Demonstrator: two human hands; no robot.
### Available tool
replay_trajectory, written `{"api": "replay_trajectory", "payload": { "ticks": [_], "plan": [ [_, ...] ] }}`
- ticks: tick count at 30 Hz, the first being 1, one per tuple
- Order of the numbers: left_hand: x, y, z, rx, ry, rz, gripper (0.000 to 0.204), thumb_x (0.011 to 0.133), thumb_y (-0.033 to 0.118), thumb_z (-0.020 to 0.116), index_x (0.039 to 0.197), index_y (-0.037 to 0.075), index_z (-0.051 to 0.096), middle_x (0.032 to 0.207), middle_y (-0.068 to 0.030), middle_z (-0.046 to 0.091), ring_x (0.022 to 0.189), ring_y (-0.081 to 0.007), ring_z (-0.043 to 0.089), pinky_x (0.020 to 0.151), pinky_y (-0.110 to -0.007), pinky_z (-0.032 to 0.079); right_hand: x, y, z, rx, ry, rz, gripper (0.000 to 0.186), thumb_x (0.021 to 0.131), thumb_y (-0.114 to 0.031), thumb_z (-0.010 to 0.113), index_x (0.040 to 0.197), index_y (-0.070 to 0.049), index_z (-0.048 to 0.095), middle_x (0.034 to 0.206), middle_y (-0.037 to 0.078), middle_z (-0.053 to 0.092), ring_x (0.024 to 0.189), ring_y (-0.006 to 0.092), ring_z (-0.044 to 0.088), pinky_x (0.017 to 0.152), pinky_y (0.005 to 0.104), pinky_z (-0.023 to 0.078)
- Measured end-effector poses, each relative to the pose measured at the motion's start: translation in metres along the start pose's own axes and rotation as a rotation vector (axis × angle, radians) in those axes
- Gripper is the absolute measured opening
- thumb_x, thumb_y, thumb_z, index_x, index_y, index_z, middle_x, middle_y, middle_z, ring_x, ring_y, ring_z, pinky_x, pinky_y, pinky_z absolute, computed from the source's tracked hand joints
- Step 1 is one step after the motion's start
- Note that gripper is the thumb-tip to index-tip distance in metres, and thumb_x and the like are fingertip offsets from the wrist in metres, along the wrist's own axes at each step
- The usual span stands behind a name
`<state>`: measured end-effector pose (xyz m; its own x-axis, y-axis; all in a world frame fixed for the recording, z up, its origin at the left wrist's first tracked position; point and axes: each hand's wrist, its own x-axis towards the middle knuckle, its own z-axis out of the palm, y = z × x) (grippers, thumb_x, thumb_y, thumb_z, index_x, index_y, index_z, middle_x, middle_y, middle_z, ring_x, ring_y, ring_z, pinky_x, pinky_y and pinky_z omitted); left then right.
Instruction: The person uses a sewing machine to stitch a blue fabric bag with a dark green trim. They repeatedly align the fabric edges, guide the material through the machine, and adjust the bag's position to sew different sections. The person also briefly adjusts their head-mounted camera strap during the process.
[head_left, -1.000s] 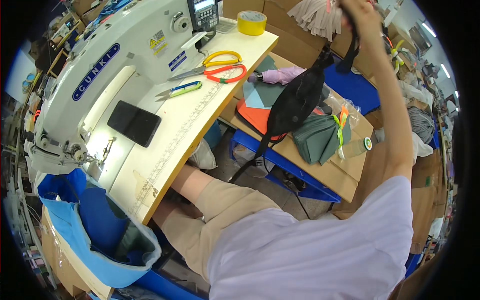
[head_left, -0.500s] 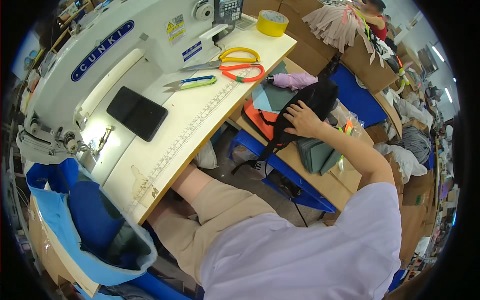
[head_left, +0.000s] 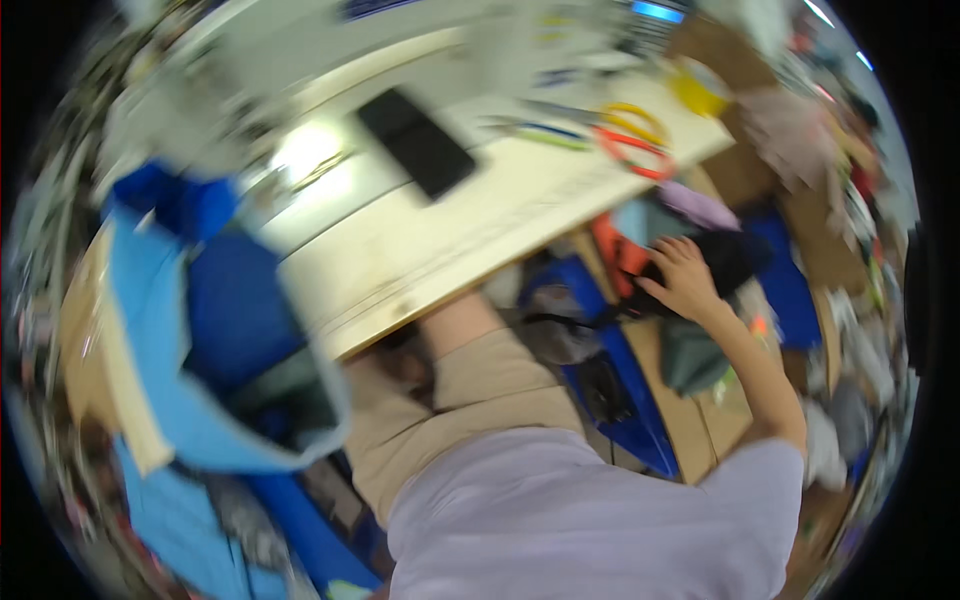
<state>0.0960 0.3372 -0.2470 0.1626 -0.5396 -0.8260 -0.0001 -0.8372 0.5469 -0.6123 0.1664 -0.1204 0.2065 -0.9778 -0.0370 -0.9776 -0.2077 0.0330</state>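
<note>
On the wooden side table to the right, my right hand lies on a black bag with a dangling strap, thumb and fingers apart. The picture is smeared by motion, but the hand does not look wrapped round the bag. Close by are an orange flat piece, a folded purple umbrella beyond the bag, and a stack of grey-green fabric pieces on the near side. My left hand is out of view.
A sewing machine stands on the white table with a black phone, orange-handled scissors, thread snips and yellow tape. At left is a light-blue open container with dark blue fabric.
The view has swung left, so the tables and machine sit farther right and the light-blue container shows more fully. My right hand stays on the black bag.
</note>
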Motion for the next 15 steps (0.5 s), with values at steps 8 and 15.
{"api": "replay_trajectory", "payload": {
  "ticks": [8,15],
  "plan": [
    [-0.064,-0.111,-0.071,0.819,0.108,0.356,0.027,0.098,0.007,0.054,0.119,-0.001,0.070,0.098,-0.0124,0.074,0.085,-0.0244,0.072,0.074,-0.033,0.057,0.061,-0.222,-0.049,0.444,0.513,-0.961,0.025,0.076,-0.007,0.077,0.099,-0.005,0.069,0.104,0.010,0.070,0.091,0.0291,0.068,0.085,0.0406,0.057],
    [-0.197,0.178,0.016,0.805,0.550,1.427,0.023,0.086,-0.007,0.062,0.105,0.000,0.074,0.087,-0.0127,0.071,0.072,-0.0282,0.066,0.066,-0.034,0.052,0.101,-0.329,-0.077,0.631,0.755,-0.863,0.031,0.077,-0.010,0.078,0.106,-0.002,0.070,0.116,0.013,0.069,0.107,0.0321,0.066,0.093,0.0435,0.054]
  ]
}}
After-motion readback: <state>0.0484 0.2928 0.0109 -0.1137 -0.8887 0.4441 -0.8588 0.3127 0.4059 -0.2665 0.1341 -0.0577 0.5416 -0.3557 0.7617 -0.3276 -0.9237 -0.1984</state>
